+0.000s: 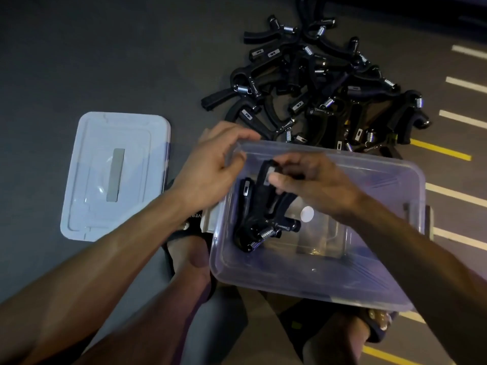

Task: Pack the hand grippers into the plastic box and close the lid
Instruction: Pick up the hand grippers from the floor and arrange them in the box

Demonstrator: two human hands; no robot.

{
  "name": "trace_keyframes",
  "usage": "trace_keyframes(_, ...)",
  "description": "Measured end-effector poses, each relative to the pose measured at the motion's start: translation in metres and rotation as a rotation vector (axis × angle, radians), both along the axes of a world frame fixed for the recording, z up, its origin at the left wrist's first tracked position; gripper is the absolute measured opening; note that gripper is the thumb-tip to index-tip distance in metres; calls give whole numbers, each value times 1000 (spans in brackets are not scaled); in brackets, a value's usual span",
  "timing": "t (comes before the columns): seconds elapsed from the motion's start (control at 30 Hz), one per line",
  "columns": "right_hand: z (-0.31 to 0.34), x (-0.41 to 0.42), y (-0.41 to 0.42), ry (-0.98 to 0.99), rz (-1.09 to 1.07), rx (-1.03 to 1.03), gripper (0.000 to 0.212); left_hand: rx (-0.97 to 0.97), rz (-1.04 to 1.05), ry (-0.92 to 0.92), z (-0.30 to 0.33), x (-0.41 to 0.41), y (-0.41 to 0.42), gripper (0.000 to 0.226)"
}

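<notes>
Packing step, early. Right hand [303,180] inside the plastic box [329,288], grip closed on a hand gripper [268,196], setting it beside one already in. Left hand [213,167] just left of it, fingers loosely bent at the box rim, holding nothing. Lid [113,175] on the floor further left. Pile of grippers [324,85] beyond. Next: release, reach for the pile.

both hands [210,164] [311,180] forward, fingers curled

One head-worn camera looks steeply down (wide-angle, close) over the floor [66,61].
</notes>
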State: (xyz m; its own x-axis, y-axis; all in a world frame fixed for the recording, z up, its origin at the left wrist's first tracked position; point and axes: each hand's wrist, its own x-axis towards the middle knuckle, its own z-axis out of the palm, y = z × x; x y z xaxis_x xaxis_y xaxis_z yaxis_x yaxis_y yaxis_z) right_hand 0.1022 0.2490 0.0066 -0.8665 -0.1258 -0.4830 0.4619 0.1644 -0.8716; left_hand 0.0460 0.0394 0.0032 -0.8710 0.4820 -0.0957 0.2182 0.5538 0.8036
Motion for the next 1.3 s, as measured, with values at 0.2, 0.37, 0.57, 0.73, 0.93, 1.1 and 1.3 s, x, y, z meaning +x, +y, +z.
trace_keyframes(0.2,-40,-2,-28,-131,116,111,10,-23,26,-139,-14,6,3,48)
trace_keyframes(0.37,-48,8,-39,74,121,470,31,-11,29,-134,-15,5,4,49)
trace_keyframes(0.57,-47,27,-33,270,254,663,59,6,36,-163,-15,3,4,49)
trace_keyframes(0.73,-45,36,-13,72,46,623,53,6,35,-163,-17,4,4,49)
trace_keyframes(0.93,-52,39,-27,-227,125,489,62,17,44,-149,-19,5,5,47)
trace_keyframes(1.1,-48,30,-32,-268,263,594,62,11,50,-168,-21,6,4,46)
trace_keyframes(1.3,-43,27,-31,-301,318,572,62,8,60,-169,-19,6,5,47)
